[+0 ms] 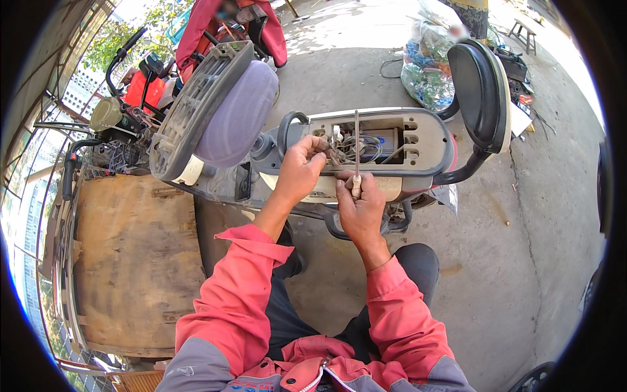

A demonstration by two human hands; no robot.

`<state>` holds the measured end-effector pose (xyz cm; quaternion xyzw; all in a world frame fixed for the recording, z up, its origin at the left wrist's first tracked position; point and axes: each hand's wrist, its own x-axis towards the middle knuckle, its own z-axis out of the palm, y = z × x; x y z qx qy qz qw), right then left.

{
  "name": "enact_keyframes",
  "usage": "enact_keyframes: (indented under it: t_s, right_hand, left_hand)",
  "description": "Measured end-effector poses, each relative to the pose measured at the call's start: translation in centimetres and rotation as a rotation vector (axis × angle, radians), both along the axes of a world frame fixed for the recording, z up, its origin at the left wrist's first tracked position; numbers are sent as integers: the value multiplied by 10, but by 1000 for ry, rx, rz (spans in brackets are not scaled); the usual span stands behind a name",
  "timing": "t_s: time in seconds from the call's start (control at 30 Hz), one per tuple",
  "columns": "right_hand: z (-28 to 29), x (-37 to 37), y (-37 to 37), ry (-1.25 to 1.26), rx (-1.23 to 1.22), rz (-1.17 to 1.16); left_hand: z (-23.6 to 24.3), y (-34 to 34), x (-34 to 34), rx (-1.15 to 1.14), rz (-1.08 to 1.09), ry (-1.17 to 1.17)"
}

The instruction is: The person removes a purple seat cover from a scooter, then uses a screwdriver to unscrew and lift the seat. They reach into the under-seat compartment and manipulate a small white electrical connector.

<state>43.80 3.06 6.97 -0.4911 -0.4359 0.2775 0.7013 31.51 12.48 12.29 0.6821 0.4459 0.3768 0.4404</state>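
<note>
An electric scooter (pixel 408 179) stands crosswise before me with its seat compartment uncovered. Inside the opening lie tangled wires (pixel 371 149) beside a grey box (pixel 386 138). My left hand (pixel 304 166) is closed at the left side of this opening, its thumb and fingers pinching wires; the fingertips partly hide them. In my right hand (pixel 363 206) is a screwdriver (pixel 357 147), gripped by its pale handle, the long shaft pointing away from me across the compartment. The seat (pixel 238 114), with a purple cover, is tipped up on the left.
A padded black backrest (pixel 475 95) rises at the scooter's right end. Plywood (pixel 137 261) lies on the left, below handlebars (pixel 70 166). Farther off are a red-draped vehicle (pixel 268 29), a clear bag of scraps (pixel 428 72) and a small stool (pixel 522 36).
</note>
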Motion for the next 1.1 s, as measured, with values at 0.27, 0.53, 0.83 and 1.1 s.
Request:
enact_keyframes:
  t_s: [0.27,0.53,0.83,1.1]
  right_hand:
    - [-5,-1,2,107,-1,9]
    - [1,3,-2,411,75,42]
    - [5,7,-4,496,55,60]
    - [6,11,-5,515,48,87]
  left_hand:
    - [19,10,14,530,132,364]
    - [55,25,67,651,-255,500]
    - [42,40,85,519,-442,950]
    - [37,42,81,470,-472,865]
